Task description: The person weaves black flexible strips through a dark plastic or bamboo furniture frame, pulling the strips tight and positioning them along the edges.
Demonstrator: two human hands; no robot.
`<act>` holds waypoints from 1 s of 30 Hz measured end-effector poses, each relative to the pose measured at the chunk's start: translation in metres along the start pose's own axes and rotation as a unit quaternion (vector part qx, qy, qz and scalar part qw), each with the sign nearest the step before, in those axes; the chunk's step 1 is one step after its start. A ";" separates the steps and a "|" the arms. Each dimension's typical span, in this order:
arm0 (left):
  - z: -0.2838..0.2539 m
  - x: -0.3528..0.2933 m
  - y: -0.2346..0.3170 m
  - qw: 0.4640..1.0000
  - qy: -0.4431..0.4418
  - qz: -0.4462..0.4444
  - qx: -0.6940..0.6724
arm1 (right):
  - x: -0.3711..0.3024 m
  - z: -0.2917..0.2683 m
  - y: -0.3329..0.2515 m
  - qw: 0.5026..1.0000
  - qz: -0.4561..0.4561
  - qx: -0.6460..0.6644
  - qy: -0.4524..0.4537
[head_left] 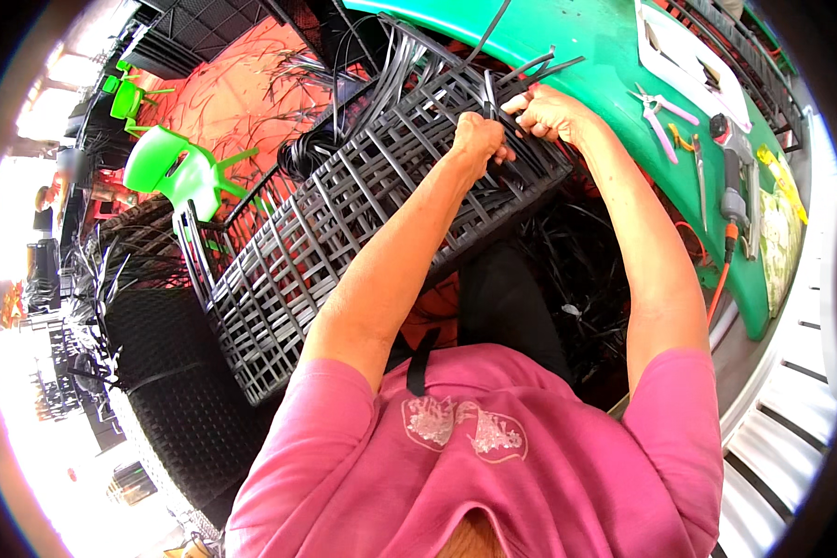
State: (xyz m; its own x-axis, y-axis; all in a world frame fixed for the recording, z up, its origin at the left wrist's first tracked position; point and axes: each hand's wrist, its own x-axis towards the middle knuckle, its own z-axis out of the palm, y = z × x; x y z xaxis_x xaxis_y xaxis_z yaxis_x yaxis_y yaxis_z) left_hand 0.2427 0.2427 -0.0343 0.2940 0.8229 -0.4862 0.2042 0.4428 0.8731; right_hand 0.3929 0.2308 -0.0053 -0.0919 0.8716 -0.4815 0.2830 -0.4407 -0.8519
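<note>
A half-woven black frame point(344, 200) of flat strips slants across the view, its lattice open in many places. At its upper right end my left hand point(480, 139) is closed round a black plastic strip point(489, 91), knuckles up. Just to the right, my right hand point(547, 113) has its fingers bent together beside the frame's corner; what they pinch is too small to make out. Loose strip ends stick out past both hands. A bundle of loose black strips point(407, 58) hangs over the frame's far side.
On the green table point(586, 42) at right lie pink-handled cutters point(665, 121), a corded power tool point(733, 177) and a white tray point(688, 60). A green chair point(172, 167) stands on the strip-strewn red floor. A black woven piece point(181, 372) is at left.
</note>
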 end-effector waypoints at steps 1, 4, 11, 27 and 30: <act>0.000 0.001 0.000 1.000 -0.001 -0.001 0.012 | 0.000 -0.001 -0.003 0.999 -0.002 -0.047 -0.011; -0.007 0.001 0.000 0.999 -0.024 -0.010 0.020 | 0.009 -0.005 -0.008 0.993 0.026 -0.105 -0.051; -0.014 -0.006 -0.008 0.995 -0.091 -0.020 -0.022 | 0.014 -0.012 -0.002 0.990 0.018 -0.095 -0.104; -0.025 -0.018 -0.022 0.941 -0.051 -0.030 -0.333 | 0.009 -0.009 0.008 0.997 -0.008 -0.015 -0.069; -0.014 -0.017 -0.013 0.958 0.032 -0.090 -0.269 | 0.009 -0.009 0.008 0.998 -0.009 -0.012 -0.068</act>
State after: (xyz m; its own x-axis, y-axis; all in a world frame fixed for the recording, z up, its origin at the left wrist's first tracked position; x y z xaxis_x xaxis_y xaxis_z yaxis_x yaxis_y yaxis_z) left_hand 0.2222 0.2279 -0.0370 0.2376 0.7287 -0.6422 -0.2699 0.6847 0.6770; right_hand 0.4030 0.2372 -0.0148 -0.2246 0.8414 -0.4915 0.3032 -0.4190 -0.8559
